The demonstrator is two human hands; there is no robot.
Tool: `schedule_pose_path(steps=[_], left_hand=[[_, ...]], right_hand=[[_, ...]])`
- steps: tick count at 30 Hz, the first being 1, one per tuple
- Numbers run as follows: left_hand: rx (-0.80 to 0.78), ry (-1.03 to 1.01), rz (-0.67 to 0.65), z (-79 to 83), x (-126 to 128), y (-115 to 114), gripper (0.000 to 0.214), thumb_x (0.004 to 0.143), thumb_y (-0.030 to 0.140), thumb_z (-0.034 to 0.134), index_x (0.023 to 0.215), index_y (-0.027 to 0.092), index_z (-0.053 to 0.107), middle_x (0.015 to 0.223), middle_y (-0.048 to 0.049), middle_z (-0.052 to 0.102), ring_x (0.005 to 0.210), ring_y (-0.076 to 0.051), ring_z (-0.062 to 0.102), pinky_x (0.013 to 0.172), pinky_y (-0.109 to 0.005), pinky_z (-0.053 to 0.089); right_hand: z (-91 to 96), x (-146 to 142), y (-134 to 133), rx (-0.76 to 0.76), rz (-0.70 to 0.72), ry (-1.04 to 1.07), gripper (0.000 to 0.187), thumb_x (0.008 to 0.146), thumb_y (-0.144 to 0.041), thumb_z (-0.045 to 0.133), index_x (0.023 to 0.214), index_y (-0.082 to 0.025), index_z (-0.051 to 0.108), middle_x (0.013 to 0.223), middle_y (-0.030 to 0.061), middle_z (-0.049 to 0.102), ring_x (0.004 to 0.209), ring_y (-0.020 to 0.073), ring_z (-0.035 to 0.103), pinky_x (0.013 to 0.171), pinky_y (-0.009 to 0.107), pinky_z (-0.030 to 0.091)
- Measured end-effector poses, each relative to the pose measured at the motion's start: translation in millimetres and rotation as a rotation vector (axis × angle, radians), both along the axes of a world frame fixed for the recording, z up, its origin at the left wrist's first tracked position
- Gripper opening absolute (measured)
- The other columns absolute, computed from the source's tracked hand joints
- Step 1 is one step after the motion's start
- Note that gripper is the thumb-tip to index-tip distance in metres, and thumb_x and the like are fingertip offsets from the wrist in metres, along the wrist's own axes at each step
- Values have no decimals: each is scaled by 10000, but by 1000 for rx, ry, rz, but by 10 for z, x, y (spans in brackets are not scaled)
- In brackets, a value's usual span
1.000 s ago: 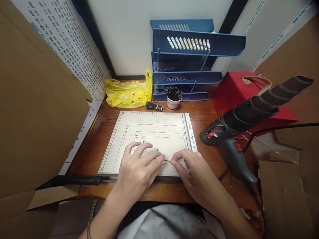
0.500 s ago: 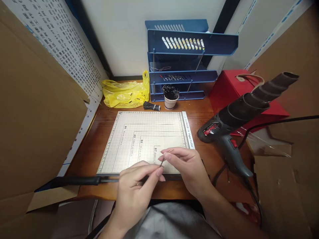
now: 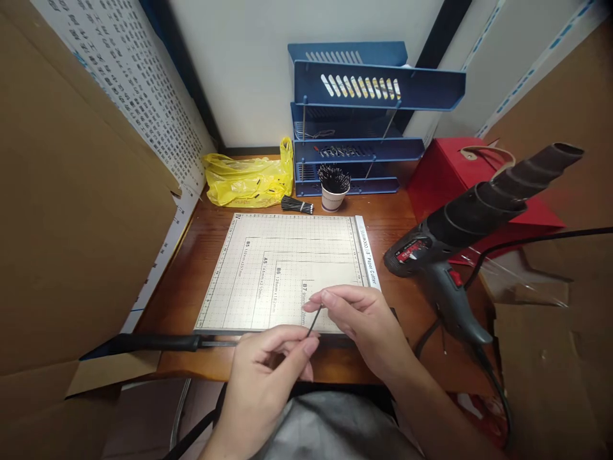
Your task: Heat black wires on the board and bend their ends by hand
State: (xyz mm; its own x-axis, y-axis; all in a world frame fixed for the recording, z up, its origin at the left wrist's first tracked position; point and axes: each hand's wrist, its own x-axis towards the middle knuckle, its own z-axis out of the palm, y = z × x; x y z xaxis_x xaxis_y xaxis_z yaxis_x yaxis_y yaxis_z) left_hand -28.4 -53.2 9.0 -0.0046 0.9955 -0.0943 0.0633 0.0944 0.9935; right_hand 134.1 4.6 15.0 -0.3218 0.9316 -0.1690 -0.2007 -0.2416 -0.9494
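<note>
A short, thin black wire runs slantwise between my two hands, over the front edge of the paper cutter. Its lower end is pinched between the thumb and index finger of my left hand. The fingertips of my right hand close on the upper end and hide its tip. Behind the board, a paper cup holds many black wires standing upright. Beside the cup lies a banded bundle of black wires with pale tips.
A heat gun stands at the right, nozzle up, its cord trailing down. Behind it is a red box. Blue tiered trays and a yellow plastic bag sit at the back. The cutter's black handle sticks out left.
The left hand has drawn down and away from the right fingertips, so more of the black wire shows between them. A coppery tip seen earlier at the right fingers is now hidden.
</note>
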Motion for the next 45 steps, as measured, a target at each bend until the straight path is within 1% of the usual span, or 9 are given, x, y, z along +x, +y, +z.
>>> schedule_pose_path(steps=[10,15,20,24,31,36,38,43,45], left_hand=[[-225,-224,-36,-76,-129,46,408,857,542,767,916,138,771,677,-49,734,423,-66,549,427,-165,484],[-248,-169,109,-162,-228,37,516,800,600,795,987,121,756,798,-102,778,386,-63,521,378,-185,466],[-225,-104,185,-249,-303,-121,471,851,551,766,1084,141,764,954,-145,811,522,-128,674,480,-216,576],[-148,47,203,-335,-434,-274,321,903,465,732,1036,181,804,896,-103,824,694,-191,777,678,-251,661],[-83,274,232,-481,-588,-391,311,965,426,657,1185,233,761,933,-49,839,734,-177,795,752,-219,652],[61,430,254,-416,-558,-362,152,967,350,666,1013,251,772,930,-7,839,765,-170,802,731,-190,633],[211,538,248,-370,-559,-298,117,956,267,684,1026,263,777,952,3,833,815,-167,794,760,-201,622],[513,727,182,-288,-507,16,173,950,124,660,1057,223,753,938,-28,790,847,-181,693,783,-289,563],[575,789,135,-295,-438,180,170,954,106,649,1059,202,743,948,-41,780,860,-193,653,799,-319,539]], right_hand=[[-15,-152,56,-6,276,-171,398,949,-533,647,1040,-185,817,641,0,654,597,144,619,622,288,521],[187,-505,1053,604,160,-856,323,993,-344,636,1251,-174,730,1122,98,765,1047,222,700,981,381,528],[26,-1174,2327,600,245,-1058,252,989,-275,659,1194,-135,705,1257,135,698,1186,283,650,1038,511,520],[-215,-1507,2759,574,295,-1153,366,997,-368,660,1306,-174,624,1325,105,643,1133,250,666,953,474,585],[-407,-1593,2760,605,267,-1126,415,1118,-295,354,1274,-40,643,1376,77,577,1120,171,658,1043,337,489],[-342,-1589,2734,644,257,-1114,361,987,-357,678,1291,-170,629,1294,106,657,1104,244,674,927,466,597],[-272,-1560,2652,673,239,-1101,359,1031,-376,600,1289,-129,633,1315,96,635,1094,219,674,970,425,573],[5,-1185,2073,746,169,-1036,372,1097,-274,373,1119,-78,688,1133,45,683,1106,203,662,988,344,468],[103,-867,1683,758,153,-1005,179,1034,-238,519,1078,-168,678,1106,36,729,1054,202,669,914,320,467]])
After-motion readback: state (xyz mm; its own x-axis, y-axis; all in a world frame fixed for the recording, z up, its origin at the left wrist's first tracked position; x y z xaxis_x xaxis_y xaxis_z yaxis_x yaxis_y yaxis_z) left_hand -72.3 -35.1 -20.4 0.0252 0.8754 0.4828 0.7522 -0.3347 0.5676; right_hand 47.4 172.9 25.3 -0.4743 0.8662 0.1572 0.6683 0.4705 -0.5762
